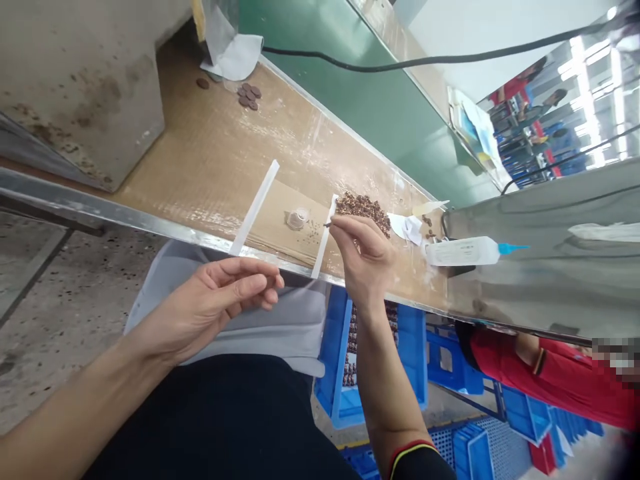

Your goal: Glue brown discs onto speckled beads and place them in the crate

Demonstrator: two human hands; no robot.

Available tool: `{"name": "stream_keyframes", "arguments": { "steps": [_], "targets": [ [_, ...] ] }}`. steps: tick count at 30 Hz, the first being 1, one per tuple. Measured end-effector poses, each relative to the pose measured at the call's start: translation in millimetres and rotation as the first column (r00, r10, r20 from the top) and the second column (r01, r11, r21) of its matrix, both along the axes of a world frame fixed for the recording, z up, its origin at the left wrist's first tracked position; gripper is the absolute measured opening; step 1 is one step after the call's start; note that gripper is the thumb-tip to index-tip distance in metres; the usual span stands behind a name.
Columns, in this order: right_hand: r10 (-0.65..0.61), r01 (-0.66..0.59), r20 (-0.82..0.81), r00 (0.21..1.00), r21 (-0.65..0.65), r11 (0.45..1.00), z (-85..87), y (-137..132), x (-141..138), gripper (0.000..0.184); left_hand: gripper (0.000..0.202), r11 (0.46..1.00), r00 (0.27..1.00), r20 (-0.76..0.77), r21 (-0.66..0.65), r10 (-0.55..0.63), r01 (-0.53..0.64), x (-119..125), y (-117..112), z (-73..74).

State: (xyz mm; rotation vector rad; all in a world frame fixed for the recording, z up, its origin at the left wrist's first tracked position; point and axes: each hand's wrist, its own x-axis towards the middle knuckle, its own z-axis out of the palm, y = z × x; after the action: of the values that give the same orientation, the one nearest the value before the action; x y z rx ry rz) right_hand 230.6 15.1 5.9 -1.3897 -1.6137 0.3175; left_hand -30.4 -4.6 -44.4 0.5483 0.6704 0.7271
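Note:
My right hand point(364, 250) is over the bench with thumb and forefinger pinched together. A tiny dark piece point(327, 225) pokes out from the fingertips, too small to identify. Just left of these fingers, a small clear round cup point(297, 219) sits on a cardboard strip, with tiny dark bits point(314, 232) scattered beside it. Behind the hand lies a heap of small copper-brown parts point(365, 208), partly hidden by it. My left hand point(235, 290) hangs in front of the bench edge, fingers loosely curled and apart, and no object shows in it.
White tape strips point(256, 207) cross the cardboard-topped bench point(210, 153). Brown discs point(249, 97) lie at the far left, near a stained metal machine point(75, 87). A bottle with a blue nozzle point(463, 251) lies right. Below stands a blue crate point(333, 373); a person in red point(545, 373) is nearby.

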Motion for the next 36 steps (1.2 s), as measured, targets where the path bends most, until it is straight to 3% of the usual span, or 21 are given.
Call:
{"name": "stream_keyframes", "arguments": {
  "steps": [6, 9, 12, 16, 36],
  "targets": [
    [0.072, -0.103, 0.281, 0.957, 0.099, 0.990, -12.0, 33, -8, 0.017, 0.028, 1.000, 0.994, -0.107, -0.007, -0.002, 0.002, -14, -13, -11.0],
    [0.125, -0.177, 0.340, 0.932, 0.126, 0.976, -16.0, 39, -8, 0.021, 0.025, 0.999, 0.997, -0.077, -0.014, 0.027, -0.028, -17, -15, -12.8],
    [0.126, -0.173, 0.380, 0.916, 0.092, 0.981, -16.8, 40, -8, 0.023, 0.025, 0.999, 0.995, -0.082, -0.019, 0.048, -0.050, -19, -14, -11.5],
    [0.132, -0.154, 0.380, 0.916, 0.029, 0.988, -17.1, 39, -8, 0.025, 0.027, 0.999, 0.993, -0.105, -0.014, 0.045, -0.047, -20, -12, -9.8],
    [0.144, -0.160, 0.323, 0.935, 0.023, 0.987, -21.6, 38, -6, 0.026, 0.025, 0.997, 0.996, -0.055, -0.034, 0.071, -0.073, -15, -6, -7.3]
  ]
}}
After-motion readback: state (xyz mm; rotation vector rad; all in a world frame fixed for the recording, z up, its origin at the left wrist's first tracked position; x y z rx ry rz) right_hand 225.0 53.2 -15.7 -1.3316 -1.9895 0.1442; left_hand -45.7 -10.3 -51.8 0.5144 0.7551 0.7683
